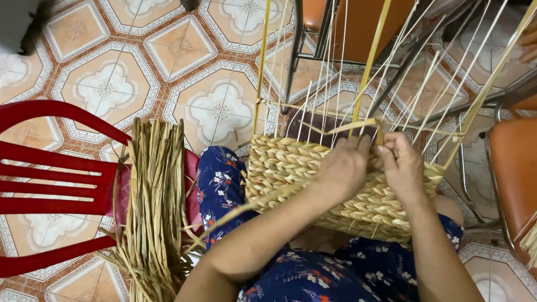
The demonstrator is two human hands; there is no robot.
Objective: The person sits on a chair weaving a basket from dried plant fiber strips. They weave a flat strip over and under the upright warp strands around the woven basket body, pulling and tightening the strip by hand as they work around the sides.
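Head view, looking down on a seated person's lap. The half-woven basket of pale straw-coloured plaited fibre (341,184) rests on the person's lap, directly under both hands and partly covered by them. Its finished part shows rows of thick, twisted braid running crosswise, tan to golden in colour, with a firm edge nearest the body. From the unfinished upper edge, just beyond the fingers, many thin pale upright stakes (331,77) fan away from the hands, some wider and yellower than the rest.

The left hand (343,166) lies palm-down on the weave at its upper edge, fingers curled over a flat straw-coloured weaving strand (348,127) that runs sideways past the fingertips. The right hand (403,164) sits just beside it, the two nearly touching, its fingers bent and pinching the same working edge; what exactly the fingertips hold is hidden.

To the left of the left forearm, a thick bundle of dried greenish-tan rush strands (154,208) lies across the seat of a red slatted plastic chair (44,188). Beyond the hands stands a metal-framed chair with an orange seat (359,17); another orange-seated chair (522,178) stands just to the right of the right hand. A patterned tile floor in cream and terracotta (117,73) lies beneath.
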